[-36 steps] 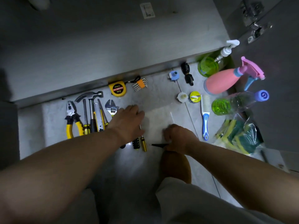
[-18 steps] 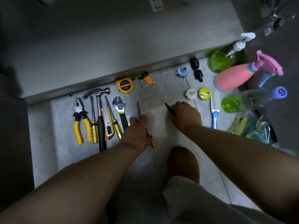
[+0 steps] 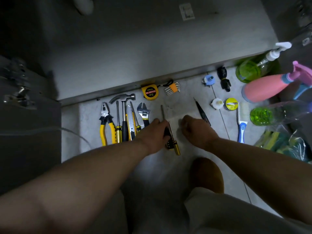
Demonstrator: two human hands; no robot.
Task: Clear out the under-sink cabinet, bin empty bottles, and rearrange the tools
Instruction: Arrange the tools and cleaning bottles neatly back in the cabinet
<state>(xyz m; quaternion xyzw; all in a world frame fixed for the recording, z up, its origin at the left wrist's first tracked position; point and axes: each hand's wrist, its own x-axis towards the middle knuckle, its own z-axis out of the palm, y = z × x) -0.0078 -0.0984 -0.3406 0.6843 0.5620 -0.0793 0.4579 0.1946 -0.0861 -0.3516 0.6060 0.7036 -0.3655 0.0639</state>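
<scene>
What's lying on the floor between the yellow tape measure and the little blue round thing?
In the head view, only the hex key set in its orange holder lies between the tape measure and the blue fitting.

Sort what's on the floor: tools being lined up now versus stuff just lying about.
In hand:
left hand on a screwdriver
right hand by a black pointed tool
pliers
hammer
wrench

Lying about:
pink spray bottle
brush
sponges
</scene>
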